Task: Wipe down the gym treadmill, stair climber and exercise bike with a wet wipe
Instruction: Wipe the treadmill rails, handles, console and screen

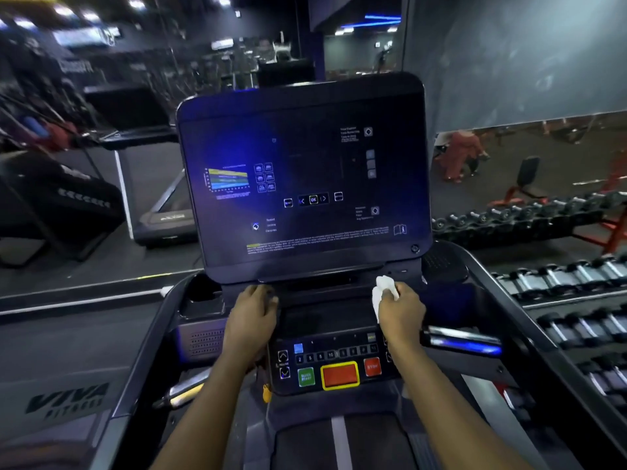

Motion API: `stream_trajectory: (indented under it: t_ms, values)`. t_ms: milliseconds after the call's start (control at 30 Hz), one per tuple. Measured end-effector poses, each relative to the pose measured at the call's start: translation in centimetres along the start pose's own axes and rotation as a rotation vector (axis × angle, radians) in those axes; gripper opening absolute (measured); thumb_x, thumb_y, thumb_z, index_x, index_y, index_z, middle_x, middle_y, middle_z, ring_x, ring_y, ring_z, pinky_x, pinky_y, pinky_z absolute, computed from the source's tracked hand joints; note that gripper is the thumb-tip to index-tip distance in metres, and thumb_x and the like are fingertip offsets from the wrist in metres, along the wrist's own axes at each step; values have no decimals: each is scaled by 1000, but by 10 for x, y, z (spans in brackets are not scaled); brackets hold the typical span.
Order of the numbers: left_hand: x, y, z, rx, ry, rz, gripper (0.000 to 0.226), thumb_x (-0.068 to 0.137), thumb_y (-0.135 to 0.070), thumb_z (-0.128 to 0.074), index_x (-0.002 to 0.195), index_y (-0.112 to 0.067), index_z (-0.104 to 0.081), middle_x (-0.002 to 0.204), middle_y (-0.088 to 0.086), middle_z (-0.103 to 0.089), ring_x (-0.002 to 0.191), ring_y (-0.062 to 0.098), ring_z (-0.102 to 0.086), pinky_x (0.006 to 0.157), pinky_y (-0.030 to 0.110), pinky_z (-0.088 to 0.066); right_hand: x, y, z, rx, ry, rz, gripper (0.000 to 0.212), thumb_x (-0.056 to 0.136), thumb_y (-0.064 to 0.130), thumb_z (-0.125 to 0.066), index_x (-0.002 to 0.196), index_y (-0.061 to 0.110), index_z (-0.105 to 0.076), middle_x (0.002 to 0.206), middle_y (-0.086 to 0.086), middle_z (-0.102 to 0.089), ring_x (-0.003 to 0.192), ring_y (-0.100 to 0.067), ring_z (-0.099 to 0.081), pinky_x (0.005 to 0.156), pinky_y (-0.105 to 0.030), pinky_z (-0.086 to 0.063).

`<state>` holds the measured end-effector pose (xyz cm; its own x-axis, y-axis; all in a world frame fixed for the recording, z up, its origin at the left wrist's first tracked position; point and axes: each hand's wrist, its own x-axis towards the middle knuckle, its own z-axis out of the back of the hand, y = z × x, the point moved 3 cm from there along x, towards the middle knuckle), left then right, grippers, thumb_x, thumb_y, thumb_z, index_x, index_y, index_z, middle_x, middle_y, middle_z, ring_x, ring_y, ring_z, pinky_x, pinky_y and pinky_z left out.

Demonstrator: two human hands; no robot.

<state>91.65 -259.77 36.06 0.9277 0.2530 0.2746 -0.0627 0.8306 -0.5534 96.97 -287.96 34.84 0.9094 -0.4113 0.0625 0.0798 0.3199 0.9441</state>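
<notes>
I stand on a treadmill whose large dark console screen (pixel 305 171) fills the middle of the view. Below it lies a button panel (pixel 336 364) with green, red and orange keys. My right hand (pixel 402 310) grips a crumpled white wet wipe (pixel 383 291) and holds it against the ledge just under the screen's right corner. My left hand (pixel 252 317) rests on the left part of that ledge with its fingers curled over the edge. The treadmill belt (pixel 339 442) shows at the bottom between my forearms.
A rack of dumbbells (pixel 559 286) runs along the right side. Another treadmill (pixel 156 184) stands to the left behind a mirror or glass wall. A cup holder (pixel 203 293) sits left of the console, and a shiny handlebar grip (pixel 461 337) sticks out on the right.
</notes>
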Motion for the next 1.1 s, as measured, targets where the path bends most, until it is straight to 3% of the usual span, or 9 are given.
stream_trajectory:
  t_ms: [167, 267, 333, 400, 467, 633, 800, 1000, 1100]
  values:
    - [44, -12, -9, 28, 52, -240, 31, 97, -13, -60, 127, -7, -67, 141, 9, -59, 133, 29, -51, 110, 41, -42, 44, -5, -2, 20, -270, -218, 38, 99, 7, -50, 136, 4, -57, 122, -28, -65, 113, -46, -61, 94, -44, -49]
    - [68, -12, -16, 77, 75, -385, 33, 96, -10, -61, 129, -9, -68, 152, 6, -50, 147, 27, -38, 118, 47, -34, 72, -1, -21, 52, -93, -222, 67, 93, -2, -49, 156, 8, -29, 148, -27, -44, 132, -42, -47, 107, -37, -41]
    - [78, -4, -21, 102, 84, -451, 36, 97, -10, -61, 132, -11, -66, 155, 3, -46, 151, 24, -31, 120, 48, -31, 72, -2, -50, -27, 66, -189, 81, 88, -7, -51, 159, 2, -12, 165, -25, -9, 152, -37, -18, 121, -34, -26]
    - [83, 4, -24, 110, 79, -512, 39, 97, -10, -61, 136, -13, -64, 157, -1, -42, 153, 20, -26, 122, 45, -28, 60, -11, -84, -169, 227, -146, 89, 85, -7, -51, 158, -5, 0, 164, -27, 19, 154, -35, 14, 126, -41, -12]
    - [86, 10, -26, 100, 72, -569, 41, 97, -9, -61, 137, -14, -63, 158, -4, -40, 153, 17, -24, 122, 42, -28, 57, -17, -98, -245, 270, -110, 92, 85, -6, -51, 155, -9, 7, 158, -28, 33, 149, -34, 32, 126, -43, -1]
    - [90, 29, -19, 48, 54, -632, 44, 97, -15, -48, 140, -14, -61, 157, -3, -43, 152, 14, -28, 123, 36, -25, 81, -6, -81, -135, -67, -235, 87, 88, -5, -53, 155, -12, 2, 163, -29, 20, 153, -34, 23, 126, -38, 7]
    - [98, 48, -5, 11, -14, -624, 48, 98, -22, -38, 138, -10, -62, 154, 1, -48, 150, 17, -33, 123, 41, -28, 30, -15, -148, -139, 88, -176, 91, 82, -5, -55, 154, -15, -1, 163, -32, 10, 154, -39, 12, 126, -41, 1]
    - [96, 58, 1, 0, -10, -663, 47, 97, -19, -40, 137, -9, -62, 153, 4, -49, 149, 21, -35, 122, 44, -28, 72, 0, -105, -283, -74, -326, 84, 92, 4, -54, 149, -21, 3, 161, -38, 10, 152, -43, 16, 122, -41, 17]
    - [99, 65, 4, -2, -12, -677, 46, 97, -18, -41, 137, -9, -62, 153, 4, -49, 149, 20, -34, 123, 43, -27, 22, 7, -155, -209, 48, -263, 83, 92, 1, -52, 153, -15, 1, 163, -33, 9, 154, -41, 9, 126, -43, 3]
